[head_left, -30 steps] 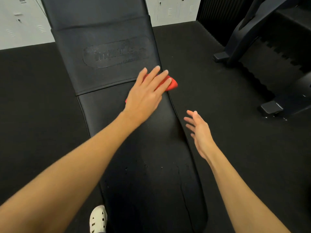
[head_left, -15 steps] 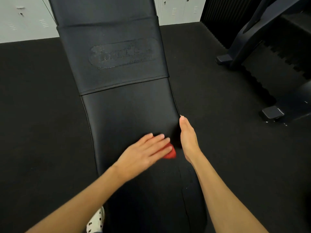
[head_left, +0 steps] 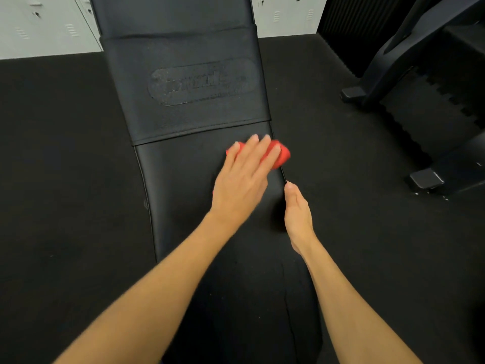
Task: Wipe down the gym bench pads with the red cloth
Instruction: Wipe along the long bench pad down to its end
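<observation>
Fingers (head_left: 253, 149) of the left hand (head_left: 242, 179) flat, slightly spread, pressing the crumpled red cloth (head_left: 283, 153) | cloth swept back up to centre frame, at the right edge of the black padded bench surface (head_left: 178, 185), just under the logo band (head_left: 194, 82) | right hand (head_left: 298, 208) straight-fingered, steady on that edge | up-stroke looks done, lower pad probably next

The left hand (head_left: 241, 179) hides most of the red cloth (head_left: 283, 154); beyond the hand, the embossed logo (head_left: 202, 82) is unreadable.

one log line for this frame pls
phase: wiping | left hand: flat, presses red cloth on bench pad | right hand: fingers straight, at pad's right edge, holds nothing
</observation>
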